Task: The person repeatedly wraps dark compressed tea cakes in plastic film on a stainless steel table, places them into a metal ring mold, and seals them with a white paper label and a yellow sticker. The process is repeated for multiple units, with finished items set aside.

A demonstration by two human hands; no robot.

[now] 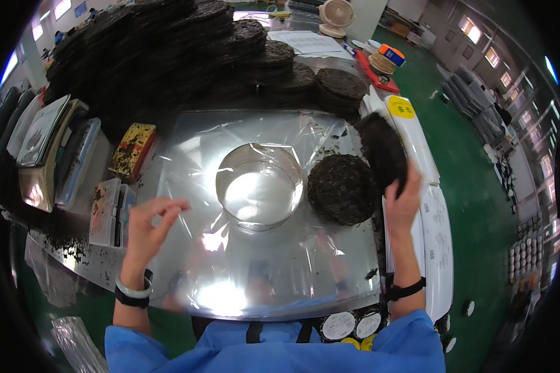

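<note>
My right hand grips a dark round fibrous cake, tilted and blurred, at the right edge of the work surface. Just left of it a second dark disc lies flat. A thin clear or metallic ring rests at the middle of the shiny film-covered sheet. Over the sheet's left side is my left hand, its thumb and fingertips near each other; whether something thin is between them cannot be made out.
Tall stacks of dark discs line the back. At left are a yellow and red block, a clear plastic case and dark crumbs. White wrapped rolls border the right side. A beige fan stands behind.
</note>
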